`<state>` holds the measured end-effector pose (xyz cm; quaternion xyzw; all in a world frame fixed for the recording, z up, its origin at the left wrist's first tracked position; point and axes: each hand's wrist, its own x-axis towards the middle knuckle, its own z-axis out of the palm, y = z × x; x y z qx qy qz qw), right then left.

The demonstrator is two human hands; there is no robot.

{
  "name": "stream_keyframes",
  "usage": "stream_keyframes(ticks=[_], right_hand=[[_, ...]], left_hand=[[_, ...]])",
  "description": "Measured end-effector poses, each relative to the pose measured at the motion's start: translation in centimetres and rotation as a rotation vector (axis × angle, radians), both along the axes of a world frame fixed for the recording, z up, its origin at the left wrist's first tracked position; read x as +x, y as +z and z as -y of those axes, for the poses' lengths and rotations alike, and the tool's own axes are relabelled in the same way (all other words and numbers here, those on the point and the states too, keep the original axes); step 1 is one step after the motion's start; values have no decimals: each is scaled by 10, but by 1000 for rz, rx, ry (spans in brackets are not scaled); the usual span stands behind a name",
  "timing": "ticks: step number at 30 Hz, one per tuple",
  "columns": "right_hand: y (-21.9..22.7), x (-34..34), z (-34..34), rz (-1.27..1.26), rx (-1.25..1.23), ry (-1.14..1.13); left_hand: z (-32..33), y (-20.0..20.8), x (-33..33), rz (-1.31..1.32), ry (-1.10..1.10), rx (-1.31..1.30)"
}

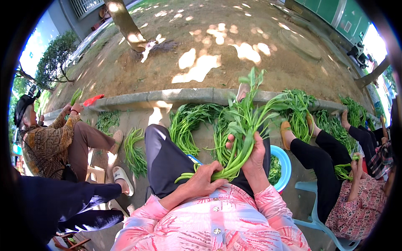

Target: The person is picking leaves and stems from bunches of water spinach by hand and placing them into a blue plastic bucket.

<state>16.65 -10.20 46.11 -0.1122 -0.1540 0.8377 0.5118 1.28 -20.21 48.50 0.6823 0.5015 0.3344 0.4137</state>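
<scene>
A bunch of water spinach (239, 157) with long green stems lies across my lap, its leafy tops pointing up and away from me. My left hand (202, 179) is closed round the stem ends at the left. Farther up the bunch, my right hand (254, 158) grips the stems from the right side, with its thumb and fingers showing round them. On the ground beyond my knees lies a curved heap of more water spinach (184, 127). By my right leg stands a light blue basin (286, 167) with cut green pieces (274, 169) inside.
A concrete kerb (184, 97) runs across ahead, with bare soil and a tree (127, 25) beyond. People sit on both sides; a person at right on a pale blue chair (312, 209) holds greens. Another bundle of greens (135, 152) lies left of my leg.
</scene>
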Motion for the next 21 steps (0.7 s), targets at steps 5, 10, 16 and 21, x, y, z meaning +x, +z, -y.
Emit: stream_keyframes(ticks=[5,10,16,21], right_hand=[[28,-14,7,246,75,-119],[52,-28,21,524,335,-251],[41,-12,8,167,145,-171],[23,-1,0,95,10,-223]], left_hand=[[-10,19,-9,64,-140,-46],[-22,6,4,308,-260,-267],[-7,8,3,675,-277,-463],[-3,12,1,743,-145,-386]])
